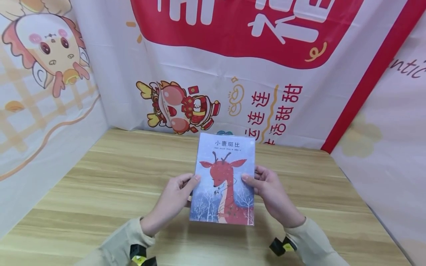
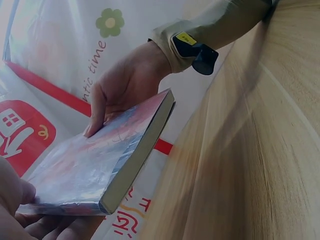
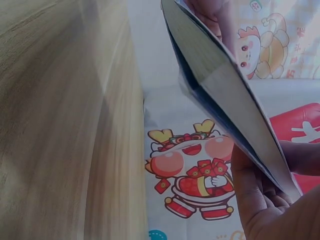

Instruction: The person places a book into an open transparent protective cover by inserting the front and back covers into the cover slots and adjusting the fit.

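Observation:
A book (image 1: 223,181) with a pale blue cover and a red deer under Chinese lettering is held up over the table, its front facing the head camera. My left hand (image 1: 176,195) grips its left edge, thumb on the cover and fingers curled behind. On the opposite edge my right hand (image 1: 274,195) holds it the same way, thumb pressed to the cover near the deer's neck. In the left wrist view the book (image 2: 100,160) is tilted, its page block showing and its lower edge clear of the wood. The right wrist view shows the closed pages of the book (image 3: 225,85) from below.
The wooden table (image 1: 110,192) spreads out under both hands. A white printed cloth (image 1: 206,66) with red lettering and a cartoon figure hangs along the back edge. More printed cloth stands at the left (image 1: 43,111) and right (image 1: 386,147) sides.

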`<state>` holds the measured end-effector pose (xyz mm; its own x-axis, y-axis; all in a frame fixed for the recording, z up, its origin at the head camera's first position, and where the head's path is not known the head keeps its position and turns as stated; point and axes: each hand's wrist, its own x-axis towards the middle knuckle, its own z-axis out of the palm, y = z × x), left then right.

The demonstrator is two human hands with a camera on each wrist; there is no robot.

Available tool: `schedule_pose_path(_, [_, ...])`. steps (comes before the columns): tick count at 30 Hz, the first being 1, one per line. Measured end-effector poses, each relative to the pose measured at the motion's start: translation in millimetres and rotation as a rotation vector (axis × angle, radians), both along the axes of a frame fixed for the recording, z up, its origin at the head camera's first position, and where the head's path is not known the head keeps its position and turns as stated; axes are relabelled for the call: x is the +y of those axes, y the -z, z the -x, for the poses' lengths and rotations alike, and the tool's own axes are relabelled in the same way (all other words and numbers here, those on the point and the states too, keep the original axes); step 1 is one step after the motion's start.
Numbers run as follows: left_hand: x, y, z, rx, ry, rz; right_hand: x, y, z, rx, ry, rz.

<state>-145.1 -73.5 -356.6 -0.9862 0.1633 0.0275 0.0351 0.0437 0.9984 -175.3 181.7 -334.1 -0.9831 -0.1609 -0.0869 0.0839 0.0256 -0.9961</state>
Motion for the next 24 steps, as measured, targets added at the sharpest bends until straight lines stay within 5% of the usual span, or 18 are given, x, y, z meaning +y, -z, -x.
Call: schedule_pose_path(24, [-5.5,7.6,3.4,0.008,0.064,0.062,5.1,5.0,8.6,-0.034,-0.032,-0.094])
